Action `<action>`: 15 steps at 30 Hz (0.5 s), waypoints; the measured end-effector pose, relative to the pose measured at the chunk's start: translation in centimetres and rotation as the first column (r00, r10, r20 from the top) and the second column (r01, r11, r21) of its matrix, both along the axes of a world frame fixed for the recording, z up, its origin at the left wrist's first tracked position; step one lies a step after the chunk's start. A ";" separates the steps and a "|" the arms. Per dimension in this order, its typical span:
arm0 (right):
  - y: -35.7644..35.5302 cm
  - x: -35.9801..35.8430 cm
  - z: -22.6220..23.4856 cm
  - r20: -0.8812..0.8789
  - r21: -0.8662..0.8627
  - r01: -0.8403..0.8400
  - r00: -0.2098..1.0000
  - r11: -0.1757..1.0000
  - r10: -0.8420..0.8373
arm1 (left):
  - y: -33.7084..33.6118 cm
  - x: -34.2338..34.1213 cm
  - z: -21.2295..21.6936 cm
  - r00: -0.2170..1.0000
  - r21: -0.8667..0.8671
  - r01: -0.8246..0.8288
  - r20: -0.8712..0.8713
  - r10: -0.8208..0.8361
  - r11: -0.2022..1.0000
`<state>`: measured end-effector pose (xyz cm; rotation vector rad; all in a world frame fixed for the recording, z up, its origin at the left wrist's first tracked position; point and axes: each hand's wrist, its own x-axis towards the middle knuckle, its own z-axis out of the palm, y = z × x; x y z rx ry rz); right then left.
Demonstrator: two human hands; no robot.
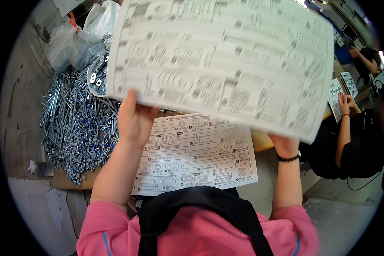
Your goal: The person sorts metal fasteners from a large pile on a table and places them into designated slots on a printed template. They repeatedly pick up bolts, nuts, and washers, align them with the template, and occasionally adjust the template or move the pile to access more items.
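Note:
A large white printed sheet (pixel 226 64), slightly blurred, is held up in front of me and fills the upper middle. Rows of line drawings of bolts, washers and nuts cover it. My left hand (pixel 134 121) pinches its lower left edge, thumb on the printed face and fingers behind. At the lower right edge, my right hand (pixel 285 145) grips the sheet from below, its fingers mostly hidden behind the paper. Under the raised sheet lies a second sheet (pixel 196 160) with similar hardware drawings, its top partly covered from view.
Left of my arm is a big heap of loose bolts and nuts (pixel 72 128) on a wooden tabletop (pixel 70 182). Behind it are a round container (pixel 91 83) of washers and clear plastic bags (pixel 70 47). At right, a co-worker's hands (pixel 345 106) hold a printed sheet (pixel 336 96); another person sits farther back.

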<state>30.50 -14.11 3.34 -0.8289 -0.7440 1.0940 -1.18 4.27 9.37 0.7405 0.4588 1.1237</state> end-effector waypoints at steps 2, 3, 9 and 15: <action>-2.8 -0.9 0.9 -0.414 0.127 0.060 0.910 0.990 -0.002 | -2.9 -4.0 -2.1 0.995 -0.008 -0.032 -0.093 0.031 0.999; -3.9 -1.5 1.5 -0.345 0.068 0.054 0.938 0.996 -0.028 | -4.3 -5.7 -3.2 0.991 -0.008 -0.025 -0.130 0.024 1.000; -6.4 -5.7 1.3 0.069 -0.254 0.123 0.992 0.959 -0.109 | -13.5 -13.3 -7.9 0.963 -0.206 0.046 -0.252 -0.098 0.977; -6.5 -4.7 -1.3 -0.013 -0.366 -0.125 0.992 0.922 0.129 | -14.2 -17.5 -6.2 0.920 -0.163 -0.181 -0.375 0.109 0.970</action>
